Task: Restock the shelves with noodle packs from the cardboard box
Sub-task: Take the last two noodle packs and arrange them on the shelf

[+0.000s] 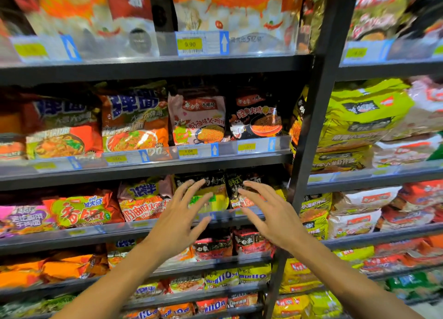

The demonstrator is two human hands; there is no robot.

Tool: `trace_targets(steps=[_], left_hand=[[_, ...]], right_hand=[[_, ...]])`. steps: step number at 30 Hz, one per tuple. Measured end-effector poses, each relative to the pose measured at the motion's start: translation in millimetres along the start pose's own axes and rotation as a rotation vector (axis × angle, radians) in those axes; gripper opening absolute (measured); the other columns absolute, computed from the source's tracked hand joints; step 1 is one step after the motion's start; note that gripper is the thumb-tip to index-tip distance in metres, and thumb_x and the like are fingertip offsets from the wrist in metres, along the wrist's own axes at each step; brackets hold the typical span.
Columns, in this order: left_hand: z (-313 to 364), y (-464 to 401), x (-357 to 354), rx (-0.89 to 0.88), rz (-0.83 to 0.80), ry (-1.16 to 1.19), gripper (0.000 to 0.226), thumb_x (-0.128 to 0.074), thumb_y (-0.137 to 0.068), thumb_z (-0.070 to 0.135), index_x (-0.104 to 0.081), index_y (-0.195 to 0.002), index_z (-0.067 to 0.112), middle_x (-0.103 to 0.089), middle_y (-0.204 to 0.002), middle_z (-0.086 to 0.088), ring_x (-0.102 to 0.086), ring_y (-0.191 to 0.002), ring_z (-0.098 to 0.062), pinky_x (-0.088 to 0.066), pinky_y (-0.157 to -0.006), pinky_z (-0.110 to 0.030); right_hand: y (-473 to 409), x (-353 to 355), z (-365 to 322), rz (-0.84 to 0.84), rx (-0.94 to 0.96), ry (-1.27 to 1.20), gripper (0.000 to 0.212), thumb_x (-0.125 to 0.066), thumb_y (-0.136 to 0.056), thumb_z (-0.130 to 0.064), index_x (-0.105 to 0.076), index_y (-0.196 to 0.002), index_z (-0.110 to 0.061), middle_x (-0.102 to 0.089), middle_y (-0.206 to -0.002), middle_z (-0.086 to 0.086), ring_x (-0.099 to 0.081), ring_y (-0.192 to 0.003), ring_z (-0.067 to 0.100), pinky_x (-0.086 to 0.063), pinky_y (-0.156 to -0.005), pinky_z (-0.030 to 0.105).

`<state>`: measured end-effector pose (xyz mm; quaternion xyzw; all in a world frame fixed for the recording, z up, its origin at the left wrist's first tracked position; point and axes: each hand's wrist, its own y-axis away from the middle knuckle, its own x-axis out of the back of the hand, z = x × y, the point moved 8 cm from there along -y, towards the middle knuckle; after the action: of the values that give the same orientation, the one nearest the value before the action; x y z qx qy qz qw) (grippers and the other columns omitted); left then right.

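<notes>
Both hands reach toward the third shelf (143, 227) from the top, fingers spread, nothing in them. My left hand (184, 213) hovers in front of a black-and-yellow noodle pack (215, 196). My right hand (266, 213) hovers in front of a black noodle pack (239, 187) just to its right. I cannot tell whether the fingertips touch the packs. To the left stand a pink-and-orange noodle pack (143, 201) and a green-and-orange one (81, 211). The cardboard box is not in view.
Dark metal shelves full of noodle packs fill the view, with clear price rails (189, 151) along their fronts. A dark upright post (309, 139) divides this bay from the right bay, which holds large yellow-green multipacks (359, 117). Lower shelves carry red, yellow and orange packs.
</notes>
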<state>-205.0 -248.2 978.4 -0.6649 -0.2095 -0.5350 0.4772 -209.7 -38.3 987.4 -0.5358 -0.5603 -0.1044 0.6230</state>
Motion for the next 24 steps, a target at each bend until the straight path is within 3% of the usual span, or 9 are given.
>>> trace_targets(steps=[6,9,12,15,19,22,24], left_hand=[[16.9,-24.2,90.4,-0.127,0.206,-0.070,0.053,-0.038,-0.102,0.051,-0.044,-0.148,0.025,-0.033,-0.157,0.005,-0.028,-0.147,-0.020,-0.032,-0.118,-0.042],[11.9,-48.2,116.8,-0.113,0.234,-0.076,0.050,-0.037,-0.102,0.049,-0.046,-0.146,0.026,-0.035,-0.156,0.004,-0.029,-0.146,-0.021,-0.033,-0.115,-0.039],[-2.6,-82.1,133.0,-0.124,0.250,-0.083,0.044,-0.056,-0.099,0.032,-0.051,-0.141,0.020,-0.042,-0.151,-0.002,-0.036,-0.139,-0.026,-0.041,-0.110,-0.044],[-18.1,-116.3,146.1,-0.117,0.214,-0.170,0.052,-0.067,-0.092,0.022,-0.051,-0.141,0.018,-0.048,-0.143,-0.008,-0.044,-0.124,-0.033,-0.044,-0.103,-0.049],[-28.5,-145.1,145.4,-0.029,0.014,-0.320,0.057,-0.066,-0.093,0.026,-0.043,-0.145,0.031,-0.047,-0.140,-0.005,-0.047,-0.115,-0.031,-0.045,-0.096,-0.042],[-29.7,-152.8,137.2,-0.022,-0.101,-0.430,0.049,-0.067,-0.091,0.024,-0.053,-0.134,0.041,-0.051,-0.135,0.003,-0.051,-0.112,-0.025,-0.048,-0.090,-0.038],[-26.8,-152.4,133.8,-0.064,-0.089,-0.453,0.036,-0.063,-0.094,0.028,-0.061,-0.129,0.039,-0.053,-0.132,0.005,-0.050,-0.110,-0.022,-0.046,-0.088,-0.036]], right_hand=[[-29.9,78.5,-27.4,0.194,0.132,0.037,0.044,-0.058,-0.099,-0.038,-0.054,-0.140,-0.024,-0.049,-0.145,-0.010,-0.046,-0.134,0.009,-0.043,-0.105,0.024],[-58.1,101.7,-22.4,0.222,0.077,0.043,0.045,-0.055,-0.099,-0.037,-0.051,-0.142,-0.025,-0.047,-0.146,-0.009,-0.043,-0.135,0.009,-0.042,-0.099,0.023],[-95.8,110.5,-2.3,0.150,-0.025,-0.009,0.053,-0.058,-0.098,-0.034,-0.041,-0.148,-0.028,-0.039,-0.152,-0.010,-0.034,-0.142,0.010,-0.038,-0.110,0.030],[-130.2,112.5,19.2,0.044,-0.115,0.013,0.057,-0.060,-0.097,-0.033,-0.037,-0.149,-0.030,-0.038,-0.149,-0.006,-0.034,-0.138,0.019,-0.041,-0.109,0.039],[-156.9,104.6,30.0,-0.128,-0.126,0.239,0.043,-0.060,-0.097,-0.029,-0.052,-0.139,-0.032,-0.048,-0.126,-0.001,-0.047,-0.119,0.024,-0.052,-0.088,0.043],[-156.0,97.0,25.4,-0.174,-0.111,0.237,0.029,-0.052,-0.101,-0.031,-0.065,-0.126,-0.033,-0.054,-0.123,-0.005,-0.055,-0.112,0.020,-0.052,-0.083,0.040],[-148.3,91.6,22.2,-0.158,-0.129,0.193,0.030,-0.044,-0.102,-0.039,-0.070,-0.117,-0.034,-0.056,-0.122,-0.012,-0.056,-0.111,0.017,-0.052,-0.081,0.039]])
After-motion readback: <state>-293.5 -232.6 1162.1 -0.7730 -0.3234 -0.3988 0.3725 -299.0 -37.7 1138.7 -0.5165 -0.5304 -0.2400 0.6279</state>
